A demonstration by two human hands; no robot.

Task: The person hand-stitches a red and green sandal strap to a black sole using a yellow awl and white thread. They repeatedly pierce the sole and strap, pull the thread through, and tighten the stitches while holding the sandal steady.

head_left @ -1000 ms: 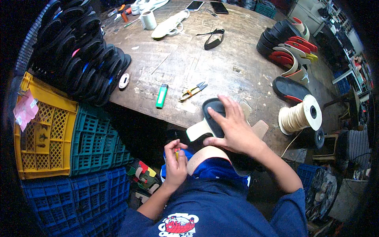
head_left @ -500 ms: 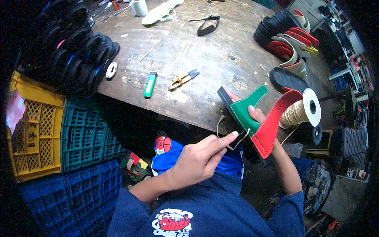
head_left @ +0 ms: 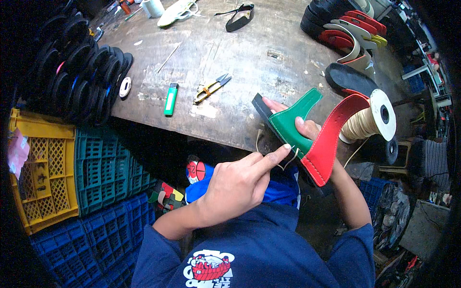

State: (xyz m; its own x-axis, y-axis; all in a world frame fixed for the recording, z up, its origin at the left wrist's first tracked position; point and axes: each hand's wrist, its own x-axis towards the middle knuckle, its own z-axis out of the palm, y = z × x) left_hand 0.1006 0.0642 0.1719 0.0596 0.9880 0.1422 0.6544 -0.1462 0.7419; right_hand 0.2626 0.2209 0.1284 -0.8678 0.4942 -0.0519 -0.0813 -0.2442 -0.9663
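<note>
My right hand [head_left: 309,128] grips a sandal, its thumb over the green strap [head_left: 290,126] and fingers behind. A red strap [head_left: 327,139] curves up beside the green one; both meet the edge of the dark sole [head_left: 263,106]. Stitches run along that edge. My left hand [head_left: 240,180] has its index finger stretched to the sole's edge, the other fingers curled in. Whether something thin is in them is hidden. A loop of pale cord [head_left: 289,163] hangs from the edge by that fingertip.
On the wooden table [head_left: 192,53] lie a green lighter [head_left: 170,100], thread snips [head_left: 212,89] and a black strap [head_left: 240,19]. Stacked dark soles [head_left: 79,72] stand left, strapped sandals [head_left: 353,33] right. A cord spool [head_left: 384,115] is beside my right arm; plastic crates [head_left: 43,168] stand at left.
The table and its things sit slightly further up and left in the picture. The sandal has tilted a little in my right hand, and my left fingertip now touches nearer its edge.
</note>
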